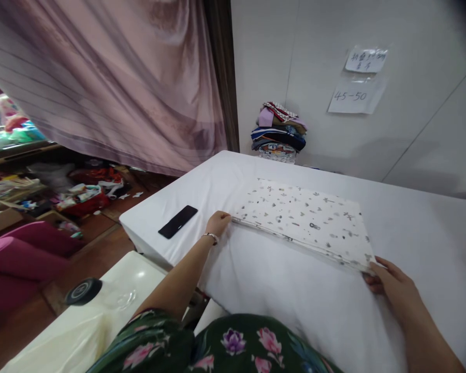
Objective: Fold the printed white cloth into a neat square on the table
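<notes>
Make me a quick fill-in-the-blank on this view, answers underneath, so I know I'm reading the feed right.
1. The printed cloth's near edge runs ____ the left hand and the right hand.
2. Of those two hands, the one nearer the black phone is the ____.
3. The lower paper on the wall reads ____.
4. The rolled mat at far left is ____ in colour.

Missing words: between; left; 45-50; pink.

Dark upper-rt corner, slight blur.
</notes>
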The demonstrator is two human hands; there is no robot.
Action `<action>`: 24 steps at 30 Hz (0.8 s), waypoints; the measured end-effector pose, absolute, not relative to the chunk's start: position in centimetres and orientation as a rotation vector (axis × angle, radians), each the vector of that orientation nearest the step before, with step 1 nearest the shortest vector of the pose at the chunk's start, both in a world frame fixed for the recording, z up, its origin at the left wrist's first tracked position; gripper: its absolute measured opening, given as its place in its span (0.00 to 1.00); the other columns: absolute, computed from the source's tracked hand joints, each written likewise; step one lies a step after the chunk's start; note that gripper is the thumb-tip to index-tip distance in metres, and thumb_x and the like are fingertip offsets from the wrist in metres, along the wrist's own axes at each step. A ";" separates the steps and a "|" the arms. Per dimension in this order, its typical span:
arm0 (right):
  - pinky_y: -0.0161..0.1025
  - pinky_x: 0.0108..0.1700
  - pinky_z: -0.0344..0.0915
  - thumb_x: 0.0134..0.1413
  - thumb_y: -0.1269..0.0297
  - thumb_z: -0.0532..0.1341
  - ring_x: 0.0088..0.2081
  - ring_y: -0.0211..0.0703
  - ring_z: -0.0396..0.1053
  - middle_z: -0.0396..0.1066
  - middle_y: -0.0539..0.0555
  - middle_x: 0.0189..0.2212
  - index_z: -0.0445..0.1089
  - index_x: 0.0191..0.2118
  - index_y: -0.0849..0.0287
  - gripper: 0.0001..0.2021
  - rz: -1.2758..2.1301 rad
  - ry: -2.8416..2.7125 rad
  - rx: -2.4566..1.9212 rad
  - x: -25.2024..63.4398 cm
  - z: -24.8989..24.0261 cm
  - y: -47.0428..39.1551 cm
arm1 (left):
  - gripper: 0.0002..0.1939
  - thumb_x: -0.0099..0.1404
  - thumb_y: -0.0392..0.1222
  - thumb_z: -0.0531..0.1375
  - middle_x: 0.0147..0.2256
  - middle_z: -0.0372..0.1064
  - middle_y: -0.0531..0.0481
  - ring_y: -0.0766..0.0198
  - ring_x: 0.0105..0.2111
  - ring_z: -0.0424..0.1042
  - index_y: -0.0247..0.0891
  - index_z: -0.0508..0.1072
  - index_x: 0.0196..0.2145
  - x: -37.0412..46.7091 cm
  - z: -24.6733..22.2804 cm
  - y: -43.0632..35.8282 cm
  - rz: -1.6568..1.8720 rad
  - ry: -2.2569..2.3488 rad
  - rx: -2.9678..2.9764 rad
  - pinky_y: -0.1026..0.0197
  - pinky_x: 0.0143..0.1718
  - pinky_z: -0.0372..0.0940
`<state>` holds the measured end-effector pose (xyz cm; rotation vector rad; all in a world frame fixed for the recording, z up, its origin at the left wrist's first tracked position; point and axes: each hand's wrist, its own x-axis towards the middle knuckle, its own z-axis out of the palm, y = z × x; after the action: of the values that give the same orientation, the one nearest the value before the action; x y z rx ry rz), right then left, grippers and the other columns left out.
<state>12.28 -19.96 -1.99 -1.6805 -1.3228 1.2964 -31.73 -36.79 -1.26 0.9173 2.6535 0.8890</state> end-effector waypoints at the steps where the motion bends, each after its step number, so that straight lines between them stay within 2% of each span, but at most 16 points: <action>1: 0.35 0.23 0.66 0.39 0.58 0.65 0.18 0.38 0.65 0.69 0.50 0.18 0.66 0.51 0.63 0.29 1.292 -1.321 -1.686 12.3 -1.9 -20.0 | 0.14 0.59 0.49 0.54 0.32 0.72 0.50 0.64 0.33 0.69 0.38 0.74 0.32 -31.7 -1.2 -36.6 0.896 2.662 0.893 0.65 0.32 0.60; 3: 0.35 0.23 0.66 0.39 0.57 0.65 0.18 0.37 0.65 0.69 0.50 0.18 0.66 0.51 0.63 0.30 1.295 -1.324 -1.682 12.2 -2.0 -20.0 | 0.20 0.59 0.57 0.52 0.30 0.71 0.49 0.63 0.32 0.69 0.38 0.73 0.29 -31.5 -1.1 -36.1 0.879 2.684 0.868 0.64 0.30 0.59; 5: 0.35 0.23 0.66 0.39 0.56 0.65 0.18 0.37 0.65 0.69 0.50 0.18 0.66 0.51 0.62 0.30 1.311 -1.329 -1.669 12.3 -2.1 -19.9 | 0.21 0.58 0.59 0.53 0.31 0.71 0.49 0.63 0.32 0.69 0.37 0.72 0.27 -31.4 -1.2 -35.6 0.834 2.707 0.866 0.64 0.31 0.59; 11: 0.34 0.23 0.66 0.37 0.56 0.66 0.21 0.39 0.66 0.70 0.51 0.19 0.66 0.50 0.62 0.31 1.351 -1.296 -1.650 12.6 -3.0 -19.4 | 0.11 0.57 0.48 0.57 0.37 0.70 0.47 0.62 0.38 0.69 0.37 0.71 0.27 -31.6 -1.4 -34.9 0.751 2.749 0.902 0.64 0.36 0.59; 16: 0.35 0.23 0.66 0.38 0.55 0.66 0.20 0.39 0.66 0.70 0.51 0.19 0.66 0.50 0.61 0.30 1.358 -1.322 -1.639 13.0 -3.8 -19.0 | 0.09 0.57 0.46 0.57 0.39 0.71 0.47 0.61 0.39 0.69 0.38 0.71 0.30 -31.8 -1.0 -35.1 0.661 2.745 0.920 0.63 0.37 0.60; 20: 0.35 0.23 0.65 0.38 0.55 0.66 0.21 0.40 0.66 0.70 0.51 0.20 0.66 0.50 0.62 0.30 1.358 -1.316 -1.596 13.0 -4.1 -18.9 | 0.18 0.58 0.54 0.54 0.41 0.72 0.45 0.59 0.41 0.70 0.38 0.71 0.39 -31.9 -0.4 -34.5 0.573 2.704 0.927 0.62 0.37 0.61; 22: 0.35 0.22 0.65 0.37 0.55 0.66 0.21 0.40 0.66 0.70 0.51 0.20 0.66 0.50 0.63 0.30 1.360 -1.307 -1.578 12.9 -4.1 -18.9 | 0.21 0.57 0.58 0.54 0.40 0.72 0.44 0.56 0.40 0.71 0.39 0.71 0.37 -32.1 -0.2 -33.9 0.517 2.678 0.926 0.61 0.37 0.62; 24: 0.35 0.21 0.64 0.37 0.55 0.66 0.21 0.39 0.66 0.69 0.51 0.20 0.66 0.49 0.63 0.31 1.364 -1.308 -1.563 12.7 -4.1 -19.0 | 0.19 0.56 0.57 0.56 0.39 0.73 0.43 0.54 0.40 0.71 0.38 0.71 0.34 -32.2 -0.2 -33.3 0.469 2.658 0.927 0.60 0.36 0.62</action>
<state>12.73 -19.05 -4.06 -1.5629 -1.3083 1.3636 -32.20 -33.32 -0.20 0.9272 2.6577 0.4688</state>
